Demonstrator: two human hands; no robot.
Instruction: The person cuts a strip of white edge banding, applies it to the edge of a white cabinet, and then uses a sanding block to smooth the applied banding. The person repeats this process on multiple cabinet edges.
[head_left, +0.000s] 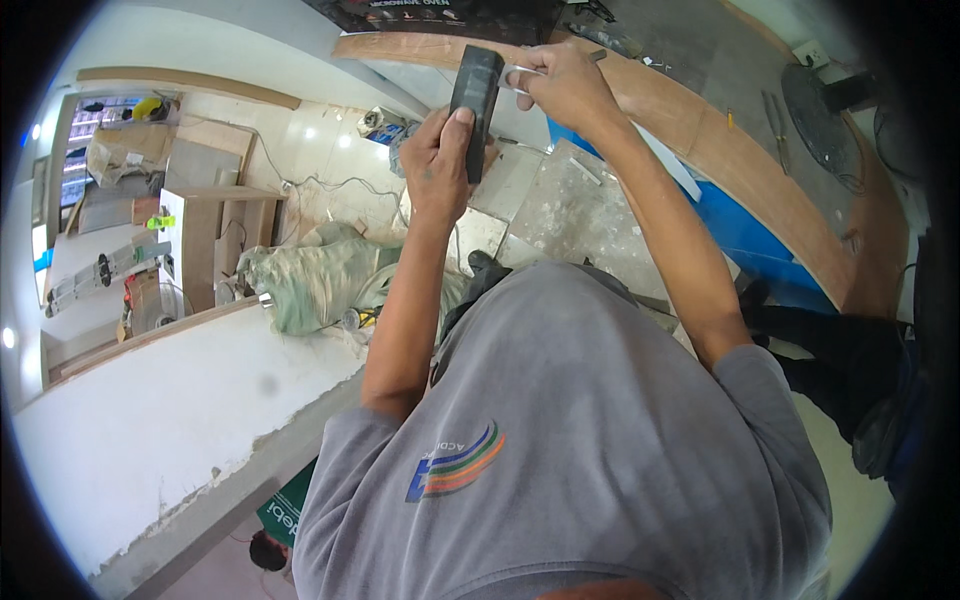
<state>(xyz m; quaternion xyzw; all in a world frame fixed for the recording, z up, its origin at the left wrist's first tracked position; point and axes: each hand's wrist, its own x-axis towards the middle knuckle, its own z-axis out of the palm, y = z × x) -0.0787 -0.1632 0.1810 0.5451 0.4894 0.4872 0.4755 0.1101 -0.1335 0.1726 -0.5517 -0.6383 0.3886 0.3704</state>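
Observation:
Upright in front of me stands a dark, flat-faced rectangular block (478, 90), its surface dusty. My left hand (436, 160) is wrapped around its lower half, with the thumb across the near face. Just right of the block's upper part, my right hand (568, 88) pinches a small pale, thin piece (523, 78); its kind is not clear. This piece is close to the block's edge, and I cannot tell whether they touch. A short dark end shows beyond the right hand's knuckles, and I cannot tell whether it belongs to the held piece.
A curved wood-edged counter (690, 95) runs along the right, with pliers-like tools (775, 130) and a round dark fan-like object (820, 125) on it. A dark printed carton (440, 18) stands at the back. Below lie dusty boards (580, 215) and a green-grey sack (315, 275); a white half-wall (200, 420) is left.

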